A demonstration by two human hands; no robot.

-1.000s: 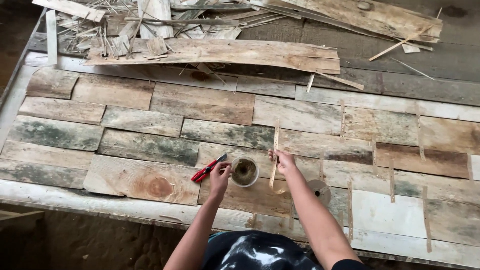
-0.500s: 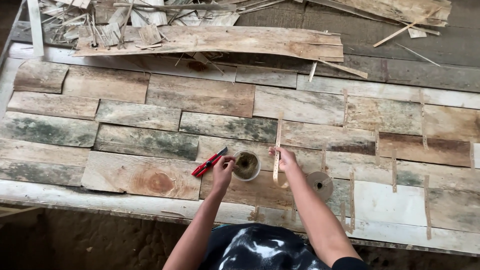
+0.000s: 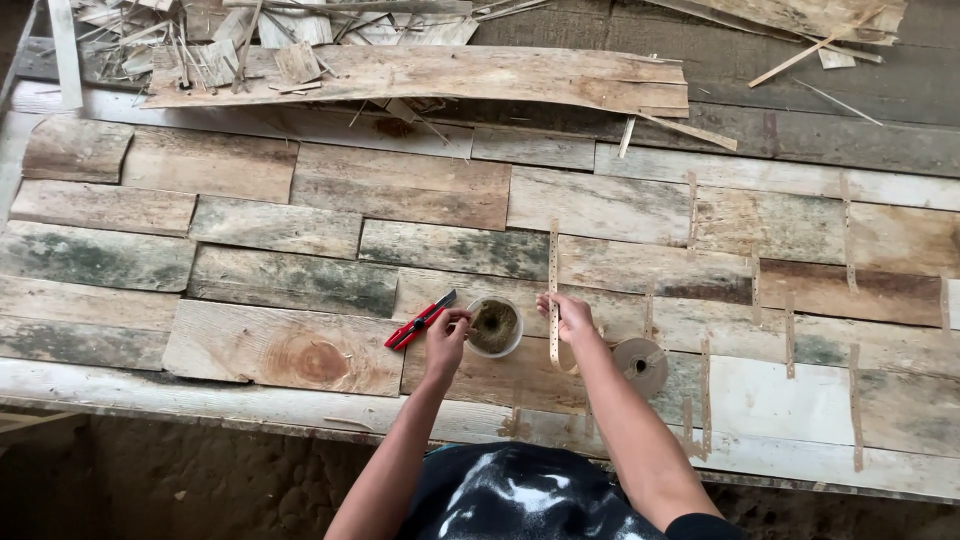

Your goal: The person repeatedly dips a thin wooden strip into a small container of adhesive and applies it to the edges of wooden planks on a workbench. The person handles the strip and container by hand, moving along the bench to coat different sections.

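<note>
Against the picture from half a second ago little has changed: the view has shifted slightly, the strip's top end now stands a touch more upright, and both hands stay where they were.

At far left, weathered planks (image 3: 280, 355) lie side by side on the bench (image 3: 150, 385), grey, tan and green-stained, rough-grained, one with a round knot. A red-handled utility knife (image 3: 420, 321) rests aslant on the wood, just left of the left hand (image 3: 447, 330). That hand is curled, its fingertips touching the rim of a small white round cup (image 3: 494, 327) with a dark brownish filling. Just right of the cup, the right hand (image 3: 568, 315) pinches a thin, pale perforated tape strip (image 3: 553, 290), which runs up the boards from the fingers and down below them. Near the right forearm lies a flat tan roll of tape (image 3: 640, 366). Further right, similar short strips (image 3: 756, 290) cross the plank seams. Splintered wood scraps (image 3: 420, 75) lie along the far edge.
</note>
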